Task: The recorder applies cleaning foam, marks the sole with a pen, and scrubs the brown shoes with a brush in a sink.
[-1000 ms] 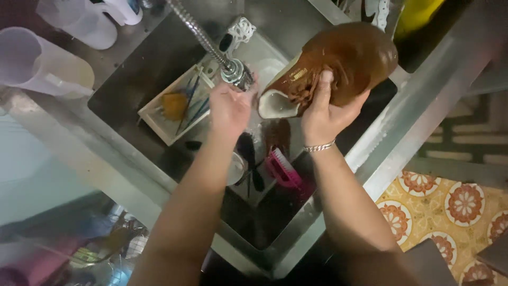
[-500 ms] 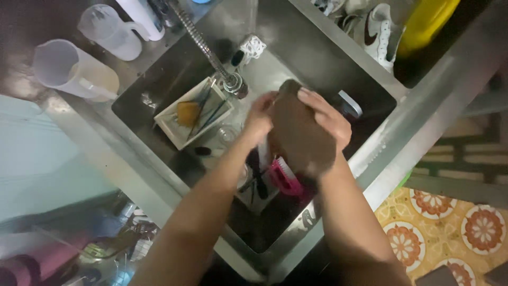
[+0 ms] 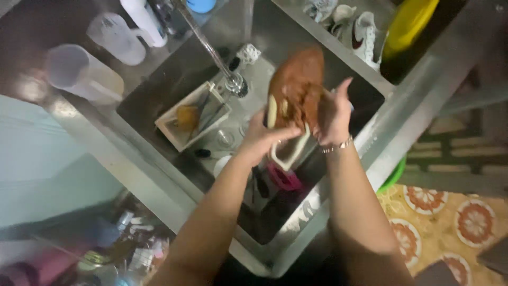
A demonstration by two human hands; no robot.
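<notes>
One steel sink (image 3: 159, 95) fills the middle of the view, set into a steel desk (image 3: 418, 90) that runs along its right and near sides. One faucet (image 3: 209, 47) slants down over the basin, its spout end above the sink floor.

Held over the basin, to the right of the spout, is one brown shoe (image 3: 296, 87), its pale inner side and opening turned toward the person. The left hand (image 3: 262, 137) is closed around the shoe's lower, open end, fingers (image 3: 288, 132) curled onto the pale rim. The right hand (image 3: 333, 114) presses against the shoe's right side with the thumb raised and the palm on the brown upper; a thin bracelet (image 3: 336, 145) circles that wrist.

On the desk at the upper left stand two translucent plastic jugs: one larger (image 3: 82, 74) nearer the edge of the view, one smaller (image 3: 114, 37) beyond it, with one white bottle (image 3: 142, 20) just beside the smaller jug.

Inside the sink, left of the spout, lies one shallow rectangular tray (image 3: 193, 114) holding an orange-brown lump and some thin utensils, too blurred to count. Below the shoe sits one pink object (image 3: 283, 177), its kind unclear.

At the upper right, beyond the sink wall, one white sports shoe (image 3: 365, 29) rests beside one yellow container (image 3: 407, 24). One green rim (image 3: 394, 175) shows under the desk edge, above a patterned tile floor (image 3: 465, 228).
</notes>
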